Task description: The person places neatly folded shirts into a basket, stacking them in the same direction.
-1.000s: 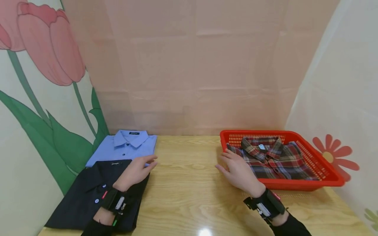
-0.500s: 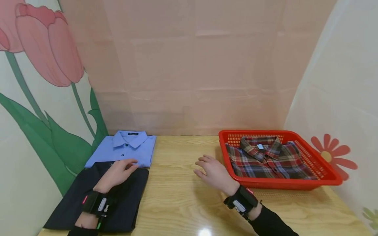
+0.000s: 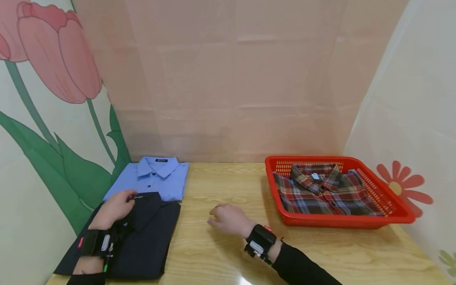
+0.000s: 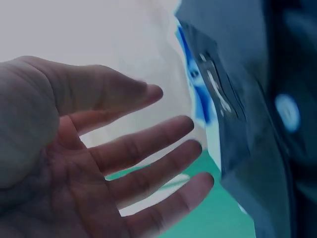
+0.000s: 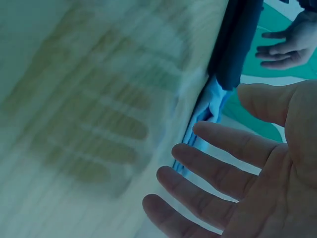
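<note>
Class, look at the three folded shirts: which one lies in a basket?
The plaid shirt, inside the red basket. The light blue shirt and the dark shirt are plain and lie outside it, on the left.

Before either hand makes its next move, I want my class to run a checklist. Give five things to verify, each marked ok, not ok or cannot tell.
1. Left hand free: ok; its fingers are spread and hold nothing.
2. Right hand free: ok; it is over the wooden tabletop, holding nothing.
3. Plaid shirt inside the red plastic basket: ok.
4. Folded black shirt in full view: not ok; the left hand and wrist cover part of it.
5. Folded black shirt clear of the folded blue shirt: cannot tell; their edges meet in the head view, but contact is unclear.
</note>
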`<action>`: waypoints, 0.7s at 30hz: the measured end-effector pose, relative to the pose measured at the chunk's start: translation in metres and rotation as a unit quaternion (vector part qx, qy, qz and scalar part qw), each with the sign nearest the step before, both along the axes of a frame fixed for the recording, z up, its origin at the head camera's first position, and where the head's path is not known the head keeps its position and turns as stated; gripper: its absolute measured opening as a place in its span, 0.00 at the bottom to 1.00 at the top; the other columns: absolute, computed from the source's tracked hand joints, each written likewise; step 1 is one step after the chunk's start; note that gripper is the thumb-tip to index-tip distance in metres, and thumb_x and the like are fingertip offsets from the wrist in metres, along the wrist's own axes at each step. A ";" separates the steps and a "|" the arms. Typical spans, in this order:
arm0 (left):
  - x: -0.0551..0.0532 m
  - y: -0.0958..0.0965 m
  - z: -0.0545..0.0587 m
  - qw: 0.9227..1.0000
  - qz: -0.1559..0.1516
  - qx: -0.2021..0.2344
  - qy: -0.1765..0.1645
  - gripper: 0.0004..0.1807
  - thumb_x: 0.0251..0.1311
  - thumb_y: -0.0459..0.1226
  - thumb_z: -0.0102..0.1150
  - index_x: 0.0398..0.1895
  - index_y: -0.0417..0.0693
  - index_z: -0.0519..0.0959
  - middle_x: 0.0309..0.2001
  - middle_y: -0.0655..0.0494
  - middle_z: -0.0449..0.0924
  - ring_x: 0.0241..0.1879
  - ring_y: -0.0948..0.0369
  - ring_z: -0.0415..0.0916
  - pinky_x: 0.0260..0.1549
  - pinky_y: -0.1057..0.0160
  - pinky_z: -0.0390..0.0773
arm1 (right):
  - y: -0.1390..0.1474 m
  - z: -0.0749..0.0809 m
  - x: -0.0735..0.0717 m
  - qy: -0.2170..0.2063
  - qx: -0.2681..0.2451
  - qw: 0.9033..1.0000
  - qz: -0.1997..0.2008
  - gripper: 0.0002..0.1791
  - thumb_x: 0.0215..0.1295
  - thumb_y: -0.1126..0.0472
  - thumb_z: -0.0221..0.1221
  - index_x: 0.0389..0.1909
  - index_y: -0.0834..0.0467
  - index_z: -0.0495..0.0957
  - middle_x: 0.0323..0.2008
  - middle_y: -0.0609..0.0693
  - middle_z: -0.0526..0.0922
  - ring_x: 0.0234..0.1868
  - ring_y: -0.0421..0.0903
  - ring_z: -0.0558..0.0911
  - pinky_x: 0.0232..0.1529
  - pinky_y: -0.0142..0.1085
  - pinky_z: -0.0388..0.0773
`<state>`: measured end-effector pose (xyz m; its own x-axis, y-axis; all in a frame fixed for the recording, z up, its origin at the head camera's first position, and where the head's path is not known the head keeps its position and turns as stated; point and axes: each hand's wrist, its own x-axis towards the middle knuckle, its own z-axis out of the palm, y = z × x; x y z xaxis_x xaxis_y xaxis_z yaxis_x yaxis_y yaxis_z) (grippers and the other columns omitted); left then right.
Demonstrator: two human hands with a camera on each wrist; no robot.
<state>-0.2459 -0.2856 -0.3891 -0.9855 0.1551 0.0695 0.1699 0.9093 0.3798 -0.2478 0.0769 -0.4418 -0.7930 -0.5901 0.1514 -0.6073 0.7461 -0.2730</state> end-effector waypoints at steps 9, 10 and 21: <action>0.001 -0.038 -0.003 0.999 0.014 -0.028 -0.039 0.27 0.60 0.33 0.55 0.58 0.21 0.68 0.56 0.21 0.69 0.56 0.27 0.66 0.53 0.36 0.70 | -0.018 -0.006 0.003 -0.020 0.026 0.999 0.009 0.18 0.68 0.47 0.59 0.49 0.53 0.85 0.46 0.47 0.86 0.45 0.42 0.83 0.40 0.34 0.79; 0.001 -0.043 -0.005 0.999 0.017 -0.029 -0.040 0.27 0.60 0.33 0.56 0.58 0.20 0.68 0.56 0.21 0.69 0.56 0.27 0.66 0.53 0.35 0.70 | -0.021 -0.006 0.003 -0.020 0.029 0.999 0.010 0.17 0.68 0.47 0.59 0.49 0.52 0.85 0.46 0.47 0.85 0.45 0.43 0.82 0.41 0.34 0.79; 0.012 -0.073 -0.022 0.994 0.057 -0.024 -0.088 0.41 0.59 0.44 0.63 0.60 0.17 0.61 0.57 0.16 0.64 0.56 0.25 0.64 0.54 0.35 0.69 | -0.053 -0.010 0.002 -0.085 -0.007 0.995 0.043 0.18 0.68 0.48 0.59 0.49 0.56 0.85 0.30 0.41 0.74 0.31 0.35 0.69 0.32 0.25 0.67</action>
<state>-0.2344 -0.3589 -0.4113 -0.9930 0.0405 -0.1113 -0.0011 0.9366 0.3505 -0.2461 0.0244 -0.4522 -0.7543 -0.6560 0.0269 -0.6128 0.6888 -0.3872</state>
